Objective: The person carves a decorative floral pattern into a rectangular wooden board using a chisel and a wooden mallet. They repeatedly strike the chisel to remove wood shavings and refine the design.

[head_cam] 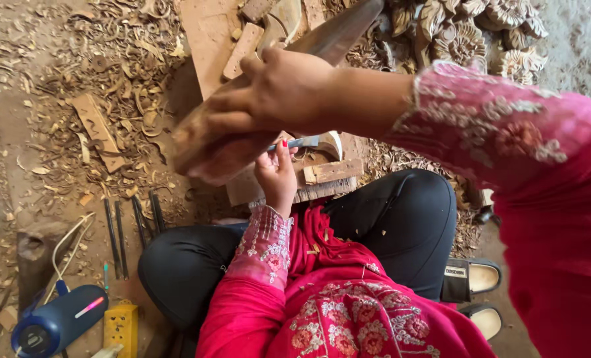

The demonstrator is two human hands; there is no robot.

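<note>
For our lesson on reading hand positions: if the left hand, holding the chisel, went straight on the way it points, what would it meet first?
Probably the wooden mallet gripped by the right hand. The left hand points up the picture towards it; depth is unclear, so the mallet may pass above.

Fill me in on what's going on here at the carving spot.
A person sits cross-legged on a floor strewn with wood shavings. The right hand grips a blurred wooden mallet raised above the work. The left hand holds a metal chisel over a wooden workpiece. Spare chisels lie on the floor to the left, beside a blue cylindrical speaker. Finished carved floral pieces are piled at the top right.
</note>
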